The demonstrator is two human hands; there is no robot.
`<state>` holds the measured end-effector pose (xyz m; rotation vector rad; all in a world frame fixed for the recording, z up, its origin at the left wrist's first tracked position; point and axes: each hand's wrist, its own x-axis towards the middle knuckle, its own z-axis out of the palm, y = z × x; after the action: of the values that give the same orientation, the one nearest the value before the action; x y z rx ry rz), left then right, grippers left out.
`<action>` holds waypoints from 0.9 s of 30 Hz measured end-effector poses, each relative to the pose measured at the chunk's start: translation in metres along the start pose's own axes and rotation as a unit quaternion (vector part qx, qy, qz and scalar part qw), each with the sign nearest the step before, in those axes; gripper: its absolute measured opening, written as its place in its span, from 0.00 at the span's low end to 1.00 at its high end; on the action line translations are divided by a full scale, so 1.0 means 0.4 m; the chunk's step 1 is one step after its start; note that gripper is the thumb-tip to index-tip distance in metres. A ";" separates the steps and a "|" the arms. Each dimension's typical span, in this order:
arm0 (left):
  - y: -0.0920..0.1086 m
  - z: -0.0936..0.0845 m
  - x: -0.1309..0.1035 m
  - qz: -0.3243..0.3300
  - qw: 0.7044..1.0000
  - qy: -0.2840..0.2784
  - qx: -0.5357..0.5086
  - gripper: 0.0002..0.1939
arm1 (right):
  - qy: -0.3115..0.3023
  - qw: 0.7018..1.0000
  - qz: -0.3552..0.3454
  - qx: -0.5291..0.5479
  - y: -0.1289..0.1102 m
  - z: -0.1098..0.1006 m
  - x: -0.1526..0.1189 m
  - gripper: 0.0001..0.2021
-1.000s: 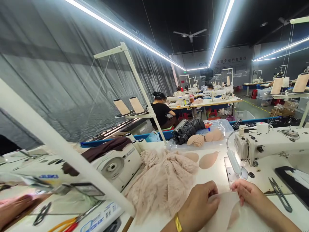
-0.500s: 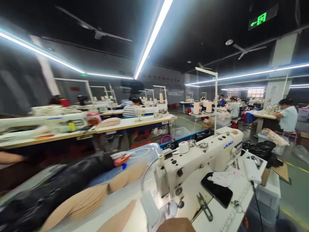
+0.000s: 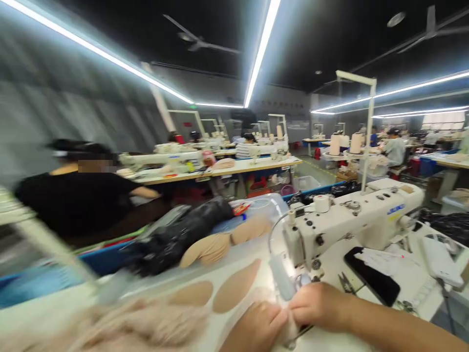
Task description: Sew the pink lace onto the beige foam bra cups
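A white sewing machine (image 3: 351, 220) stands on the pale table. Close to its needle end, my left hand (image 3: 256, 325) and my right hand (image 3: 318, 305) are side by side, fingers closed on a pale thin fabric (image 3: 289, 328). Two flat beige fabric pieces (image 3: 236, 288) lie left of my hands. A heap of crumpled beige fabric (image 3: 146, 325) covers the lower left, blurred. Right of my right hand are dark snips (image 3: 345, 283) and a black phone (image 3: 372, 276) with white cloth on its upper edge.
Stacked beige pieces (image 3: 207, 248) and a black plastic bag (image 3: 183, 234) lie beyond the table's far edge. A person in black (image 3: 76, 200) sits at the left. A thread stand (image 3: 368, 132) rises behind the machine; a white device (image 3: 441, 261) with a cable is at the right.
The view has turned left, so the machine appears farther right. Both my hands have come into view by the needle end, and the fabric heap and the person in black now show.
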<state>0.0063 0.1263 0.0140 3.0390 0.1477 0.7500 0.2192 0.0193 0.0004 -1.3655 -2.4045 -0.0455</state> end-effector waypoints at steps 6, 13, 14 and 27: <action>0.052 0.022 -0.006 -0.032 0.996 -0.048 0.070 0.11 | 0.023 0.999 0.026 -0.018 0.007 -0.017 -0.091 0.15; 0.080 0.011 -0.002 -0.032 0.997 -0.030 0.059 0.08 | -0.023 0.998 0.041 -0.037 0.005 -0.012 -0.109 0.19; 0.081 0.010 0.000 -0.039 0.997 -0.032 0.057 0.06 | -0.023 0.998 0.039 -0.033 0.004 -0.015 -0.108 0.19; 0.085 0.023 0.006 -0.034 0.999 -0.021 0.033 0.06 | 0.007 0.998 0.053 -0.011 0.006 -0.003 -0.110 0.21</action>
<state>0.0158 0.0929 0.0079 3.0906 0.2808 0.6904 0.2417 -0.0159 -0.0138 -1.4965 -2.3229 -0.0539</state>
